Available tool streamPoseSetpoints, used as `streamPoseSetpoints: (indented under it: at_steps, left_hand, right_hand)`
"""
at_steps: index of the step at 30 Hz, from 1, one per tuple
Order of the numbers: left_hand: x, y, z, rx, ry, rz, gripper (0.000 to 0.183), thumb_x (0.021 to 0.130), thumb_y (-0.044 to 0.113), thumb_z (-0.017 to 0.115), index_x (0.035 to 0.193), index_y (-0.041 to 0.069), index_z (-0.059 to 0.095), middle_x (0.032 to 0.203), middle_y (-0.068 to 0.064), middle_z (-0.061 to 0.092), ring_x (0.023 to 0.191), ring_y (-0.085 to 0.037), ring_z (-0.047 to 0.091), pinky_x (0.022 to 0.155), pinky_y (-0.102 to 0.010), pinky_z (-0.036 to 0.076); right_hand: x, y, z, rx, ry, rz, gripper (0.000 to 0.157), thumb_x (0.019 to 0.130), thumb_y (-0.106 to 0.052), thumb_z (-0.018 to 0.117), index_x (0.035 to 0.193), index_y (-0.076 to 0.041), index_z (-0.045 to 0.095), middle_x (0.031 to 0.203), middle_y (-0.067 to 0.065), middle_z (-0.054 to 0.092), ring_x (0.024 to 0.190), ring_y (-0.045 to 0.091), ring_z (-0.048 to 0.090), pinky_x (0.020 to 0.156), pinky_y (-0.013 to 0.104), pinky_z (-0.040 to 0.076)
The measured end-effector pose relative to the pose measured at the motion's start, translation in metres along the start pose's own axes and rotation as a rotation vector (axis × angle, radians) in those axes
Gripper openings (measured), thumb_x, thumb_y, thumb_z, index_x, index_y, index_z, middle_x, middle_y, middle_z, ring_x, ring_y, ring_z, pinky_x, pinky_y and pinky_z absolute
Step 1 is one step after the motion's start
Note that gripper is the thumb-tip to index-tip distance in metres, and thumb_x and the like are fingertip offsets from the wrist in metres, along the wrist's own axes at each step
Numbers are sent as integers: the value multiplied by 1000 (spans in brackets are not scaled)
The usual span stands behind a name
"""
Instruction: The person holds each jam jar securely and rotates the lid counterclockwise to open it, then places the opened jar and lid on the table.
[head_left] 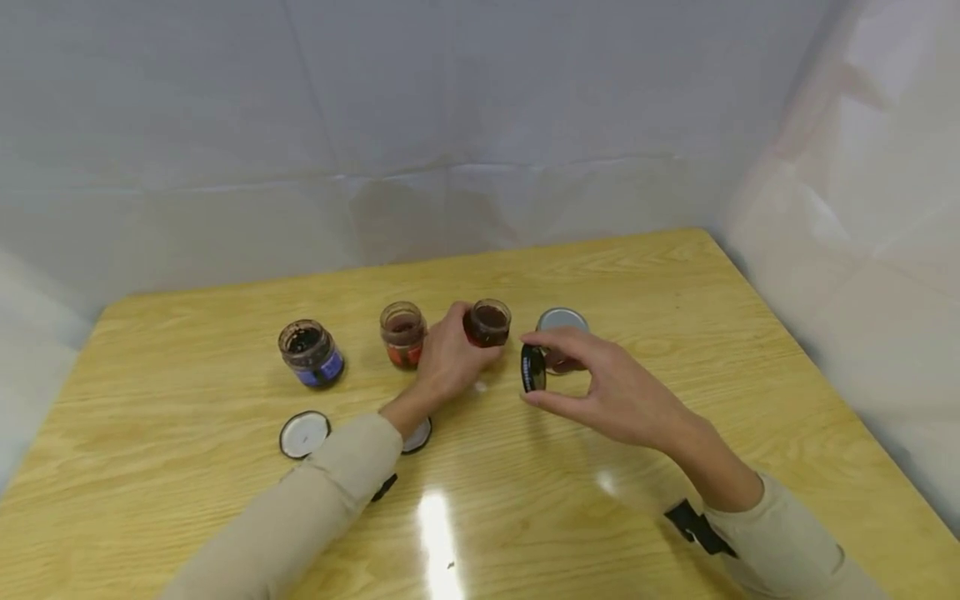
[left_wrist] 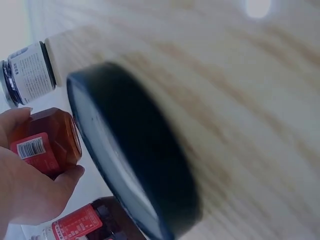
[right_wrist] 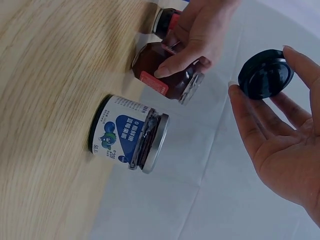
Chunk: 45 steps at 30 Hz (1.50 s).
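Observation:
My left hand (head_left: 453, 354) grips an uncovered glass jar of dark red jam (head_left: 489, 325); its red label with a barcode shows in the left wrist view. Between thumb and fingers, my right hand (head_left: 618, 387) pinches a black jar lid (head_left: 533, 368) on edge, apart from the jar. Behind that hand stands a jar with a silver lid (head_left: 562, 318), partly hidden; the right wrist view shows its blueberry label (right_wrist: 120, 132). Just left of my left hand is an uncovered red-labelled jar (head_left: 403, 335).
An uncovered jar with a blue label (head_left: 311, 354) stands farther left on the wooden table (head_left: 600, 517). One upturned lid (head_left: 305, 434) lies before it; another lid (head_left: 417, 437) is partly covered by my left forearm. Pale sheeting (head_left: 450, 125) rises behind the table.

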<state>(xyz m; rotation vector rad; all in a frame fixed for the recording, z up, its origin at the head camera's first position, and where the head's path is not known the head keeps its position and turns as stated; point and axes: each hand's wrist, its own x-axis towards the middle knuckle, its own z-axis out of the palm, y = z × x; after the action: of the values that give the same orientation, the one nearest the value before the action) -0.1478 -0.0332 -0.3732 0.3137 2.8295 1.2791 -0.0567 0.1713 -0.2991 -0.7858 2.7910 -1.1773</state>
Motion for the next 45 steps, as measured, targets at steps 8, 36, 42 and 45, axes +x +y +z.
streamPoseSetpoints:
  at_steps: [8, 36, 42, 45]
  left_hand:
    - [7, -5, -1, -38, -18, -22, 64, 76, 32, 79, 126, 7, 48, 109, -11, 62, 97, -25, 59, 84, -41, 47]
    - [-30, 26, -48, 87, 6, 288, 67, 87, 28, 69, 143, 8, 40, 141, -12, 44, 124, -28, 46, 96, -46, 41]
    - [-45, 19, -58, 115, 19, 327, 58, 87, 28, 68, 138, 8, 47, 135, -10, 50, 122, -27, 47, 97, -46, 41]
    - [-52, 13, -60, 126, 7, 324, 58, 86, 29, 68, 136, 7, 49, 133, -10, 52, 121, -27, 48, 97, -46, 41]
  right_hand:
    - [3, -1, 3, 8, -3, 0, 56, 85, -39, 72, 134, -18, 53, 115, -8, 56, 98, 9, 58, 87, 32, 48]
    - [6, 4, 8, 93, 50, 20, 54, 84, -36, 74, 130, -17, 52, 114, -6, 56, 101, 13, 59, 88, 36, 48]
    - [8, 7, 14, 181, 56, 11, 55, 81, -25, 78, 128, -13, 51, 118, 2, 55, 105, 16, 60, 90, 34, 48]
    - [10, 10, 18, 212, 33, 5, 58, 80, -22, 79, 129, -11, 51, 119, 2, 55, 108, 17, 58, 93, 36, 47]
